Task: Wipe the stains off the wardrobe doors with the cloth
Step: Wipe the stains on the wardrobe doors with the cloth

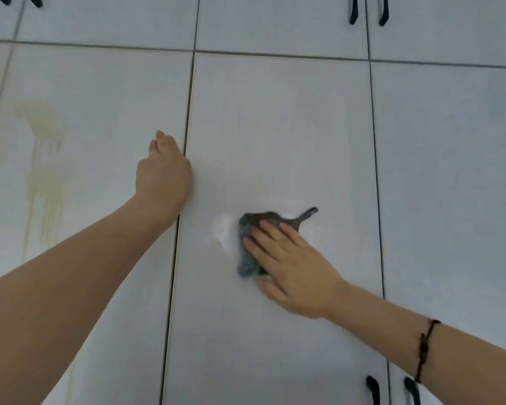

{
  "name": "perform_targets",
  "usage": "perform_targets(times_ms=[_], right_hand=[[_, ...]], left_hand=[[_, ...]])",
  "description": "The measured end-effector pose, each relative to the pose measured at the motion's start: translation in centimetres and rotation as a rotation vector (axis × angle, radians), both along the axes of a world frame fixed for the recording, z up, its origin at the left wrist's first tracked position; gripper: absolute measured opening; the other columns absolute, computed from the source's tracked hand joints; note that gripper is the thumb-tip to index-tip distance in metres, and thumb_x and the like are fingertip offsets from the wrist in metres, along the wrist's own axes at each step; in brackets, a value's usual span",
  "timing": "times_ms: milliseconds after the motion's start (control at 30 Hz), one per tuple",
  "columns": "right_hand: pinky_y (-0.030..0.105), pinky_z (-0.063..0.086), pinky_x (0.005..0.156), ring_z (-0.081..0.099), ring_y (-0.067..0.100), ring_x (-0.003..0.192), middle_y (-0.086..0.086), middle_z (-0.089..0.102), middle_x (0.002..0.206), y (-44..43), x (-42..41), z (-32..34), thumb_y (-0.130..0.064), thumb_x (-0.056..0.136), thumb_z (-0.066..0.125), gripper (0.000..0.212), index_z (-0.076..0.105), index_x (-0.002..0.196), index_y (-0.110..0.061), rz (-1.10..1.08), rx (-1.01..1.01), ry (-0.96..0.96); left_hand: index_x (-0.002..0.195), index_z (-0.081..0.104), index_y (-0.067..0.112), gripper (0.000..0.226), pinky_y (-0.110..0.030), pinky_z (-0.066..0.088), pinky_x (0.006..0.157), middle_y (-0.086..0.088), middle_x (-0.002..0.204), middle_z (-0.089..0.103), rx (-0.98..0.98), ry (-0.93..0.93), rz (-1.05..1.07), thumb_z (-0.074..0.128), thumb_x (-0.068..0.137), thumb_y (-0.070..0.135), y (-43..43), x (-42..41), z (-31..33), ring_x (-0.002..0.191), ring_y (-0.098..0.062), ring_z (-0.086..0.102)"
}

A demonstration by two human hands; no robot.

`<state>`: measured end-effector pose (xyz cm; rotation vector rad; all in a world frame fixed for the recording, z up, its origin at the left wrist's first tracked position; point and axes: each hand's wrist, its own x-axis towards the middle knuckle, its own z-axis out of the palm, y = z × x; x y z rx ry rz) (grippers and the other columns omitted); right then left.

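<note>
**Cloth under the right hand on the middle door**

The person stands before the pale grey wardrobe doors. The right hand point(289, 264) lies flat with straight fingers on a crumpled dark blue-grey cloth point(247, 264) and presses it against the middle door panel point(275, 127); it does not clench it. One thin corner of the cloth sticks out beyond the fingertips, up and to the right. Just left of the cloth there is a whitish wet patch point(224, 229).

The left hand point(162, 171) holds nothing. It rests relaxed with its fingers straight on the seam between the middle door and the left door panel point(100, 112), well apart from the cloth.

On the left door a yellowish stain with long drips point(44, 176) is visible. A dark beaded bracelet point(422, 349) is around the right wrist.
</note>
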<state>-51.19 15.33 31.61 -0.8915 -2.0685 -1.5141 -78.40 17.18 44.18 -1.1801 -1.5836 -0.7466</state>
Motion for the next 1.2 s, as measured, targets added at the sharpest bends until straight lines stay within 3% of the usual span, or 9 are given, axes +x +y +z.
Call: perform_targets(times_ms=[67, 167, 333, 433, 567, 700, 833, 1067, 1200], right_hand=[[0.045, 0.012, 0.126, 0.011, 0.023, 0.156, 0.006, 0.026, 0.165, -0.3, -0.3, -3.8, -0.049, 0.101, 0.042, 0.069, 0.027, 0.16, -0.015, 0.016, -0.079, -0.204], [0.044, 0.014, 0.126, 0.019, 0.023, 0.154, 0.007, 0.033, 0.162, -0.1, 1.2, -0.4, -0.041, 0.099, 0.049, 0.066, 0.035, 0.157, -0.013, 0.041, -0.075, -0.292], [0.042, 0.005, 0.127, 0.011, 0.021, 0.155, 0.006, 0.022, 0.167, 0.2, 4.5, 13.5, -0.045, 0.101, 0.028, 0.067, 0.022, 0.16, -0.015, -0.048, 0.121, 0.479], [0.043, 0.006, 0.126, 0.01, 0.023, 0.154, 0.006, 0.019, 0.167, 1.0, 0.8, 15.2, -0.045, 0.102, 0.024, 0.066, 0.023, 0.16, -0.013, 0.026, 0.161, 0.817], [0.051, 0.02, 0.121, 0.025, 0.032, 0.15, 0.014, 0.034, 0.16, 2.2, -4.9, 8.4, -0.046, 0.099, 0.038, 0.066, 0.036, 0.154, -0.008, 0.043, 0.15, 0.447], [0.048, 0.013, 0.125, 0.016, 0.028, 0.154, 0.008, 0.029, 0.164, 1.0, -4.7, -2.0, -0.053, 0.1, 0.036, 0.069, 0.031, 0.158, -0.015, 0.063, 0.01, 0.035], [0.046, 0.024, 0.122, 0.02, 0.022, 0.154, 0.003, 0.033, 0.163, 0.4, 0.3, -4.4, -0.05, 0.101, 0.044, 0.064, 0.035, 0.157, -0.02, 0.09, -0.044, -0.134], [0.049, 0.025, 0.12, 0.032, 0.033, 0.146, 0.014, 0.039, 0.157, -0.1, 7.2, 9.8, -0.051, 0.1, 0.039, 0.065, 0.041, 0.152, -0.012, -0.004, 0.242, 0.431], [0.046, 0.034, 0.109, 0.038, 0.031, 0.137, 0.008, 0.045, 0.151, 0.2, 5.0, 9.8, -0.051, 0.101, 0.04, 0.057, 0.049, 0.148, -0.021, 0.001, 0.333, 0.75]], left_hand=[[0.15, 0.007, -0.016, 0.065, -0.04, 0.053, 0.092, -0.034, 0.159, 0.012, -0.012, -0.008, -0.042, 0.041, 0.097, -0.002, 0.1, 0.1, -0.2, 0.147, -0.037, 0.028], [0.151, 0.006, -0.016, 0.066, -0.039, 0.052, 0.095, -0.034, 0.159, 0.012, 0.009, 0.036, -0.048, 0.042, 0.097, -0.004, 0.3, -0.4, -0.4, 0.147, -0.037, 0.028], [0.152, 0.006, -0.014, 0.067, -0.036, 0.052, 0.094, -0.033, 0.159, 0.012, -0.01, 0.049, -0.053, 0.042, 0.096, -0.003, 0.5, -0.1, -0.5, 0.148, -0.035, 0.028], [0.151, 0.006, -0.014, 0.067, -0.036, 0.053, 0.093, -0.034, 0.159, 0.013, 0.001, 0.022, -0.028, 0.043, 0.097, -0.003, 0.7, -0.2, -0.3, 0.148, -0.035, 0.029], [0.152, 0.006, -0.014, 0.067, -0.037, 0.052, 0.094, -0.033, 0.159, 0.013, 0.014, 0.008, -0.053, 0.042, 0.096, -0.004, 0.6, -0.2, -0.1, 0.148, -0.035, 0.028], [0.152, 0.003, -0.013, 0.067, -0.039, 0.051, 0.096, -0.032, 0.16, 0.01, 0.0, 0.017, -0.06, 0.038, 0.096, -0.004, 0.2, -0.5, -0.4, 0.149, -0.035, 0.026], [0.152, 0.002, -0.012, 0.067, -0.038, 0.051, 0.095, -0.032, 0.16, 0.009, -0.002, 0.053, -0.065, 0.038, 0.096, -0.004, 0.1, -0.9, -0.5, 0.149, -0.035, 0.025], [0.153, -0.001, -0.011, 0.068, -0.039, 0.049, 0.096, -0.03, 0.162, 0.006, 0.014, 0.036, -0.059, 0.037, 0.097, -0.002, 0.1, -0.8, -0.9, 0.15, -0.034, 0.022], [0.153, 0.0, -0.01, 0.071, -0.043, 0.049, 0.096, -0.029, 0.162, 0.006, 0.012, 0.009, -0.075, 0.04, 0.096, 0.0, 0.1, -0.7, -0.9, 0.15, -0.035, 0.021]])
